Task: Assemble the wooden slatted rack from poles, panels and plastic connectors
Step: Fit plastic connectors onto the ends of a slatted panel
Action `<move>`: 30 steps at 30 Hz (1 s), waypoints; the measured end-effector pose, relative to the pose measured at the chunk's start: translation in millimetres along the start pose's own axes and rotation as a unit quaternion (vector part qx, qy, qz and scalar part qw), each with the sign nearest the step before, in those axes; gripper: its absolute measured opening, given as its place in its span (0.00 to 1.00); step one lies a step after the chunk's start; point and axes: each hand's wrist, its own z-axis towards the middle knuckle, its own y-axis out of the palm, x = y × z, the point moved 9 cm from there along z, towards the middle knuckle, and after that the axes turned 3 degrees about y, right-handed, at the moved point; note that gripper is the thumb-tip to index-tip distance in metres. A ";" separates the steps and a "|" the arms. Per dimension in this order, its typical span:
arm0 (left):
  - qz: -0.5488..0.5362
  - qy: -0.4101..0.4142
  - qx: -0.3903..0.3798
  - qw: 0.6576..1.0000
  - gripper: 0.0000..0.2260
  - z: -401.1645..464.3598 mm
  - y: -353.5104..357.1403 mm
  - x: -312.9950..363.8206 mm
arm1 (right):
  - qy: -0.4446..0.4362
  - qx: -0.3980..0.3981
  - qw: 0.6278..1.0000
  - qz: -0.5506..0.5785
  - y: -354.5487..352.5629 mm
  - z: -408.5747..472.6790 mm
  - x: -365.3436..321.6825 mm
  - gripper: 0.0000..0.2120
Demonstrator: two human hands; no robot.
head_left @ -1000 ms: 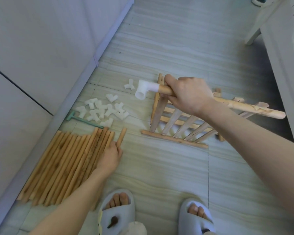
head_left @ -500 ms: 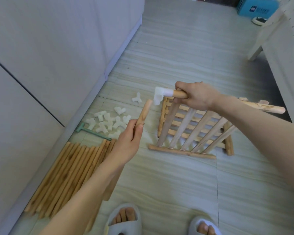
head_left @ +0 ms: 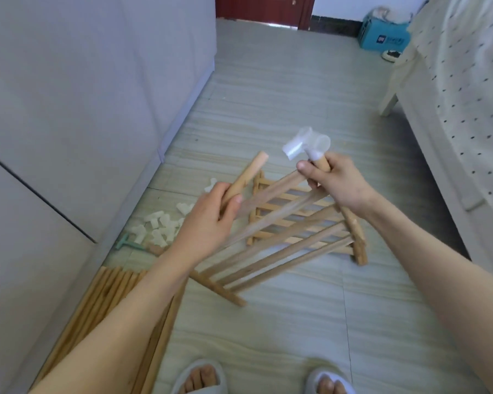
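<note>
Pole [head_left: 246, 173] tip just beside connector [head_left: 306, 143], apart, over floor [head_left: 282, 92].

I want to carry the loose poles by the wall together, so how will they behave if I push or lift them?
The poles look round and smooth, so a push would probably roll them apart. They seem stiff and straight, unlikely to bend. The left hand lifts one pole alone, so each is probably light.

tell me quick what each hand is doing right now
Left hand: fingers curled round a loose wooden pole.
Right hand: gripping a pole just below its white plastic connector.
</note>
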 end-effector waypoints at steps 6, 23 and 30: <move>0.236 0.083 -0.171 0.953 0.16 -20.2 53.1 50.6 | 0.085 0.055 0.985 0.142 -10.5 -82.4 57.9 0.07; 0.388 0.100 -0.234 0.886 0.09 -67.8 167.9 83.3 | 0.228 0.015 0.947 0.226 -52.6 -202.7 153.3 0.29; 0.321 0.098 -0.244 0.910 0.13 -78.9 146.7 97.7 | 0.246 0.106 0.941 0.208 -50.4 -204.2 147.8 0.22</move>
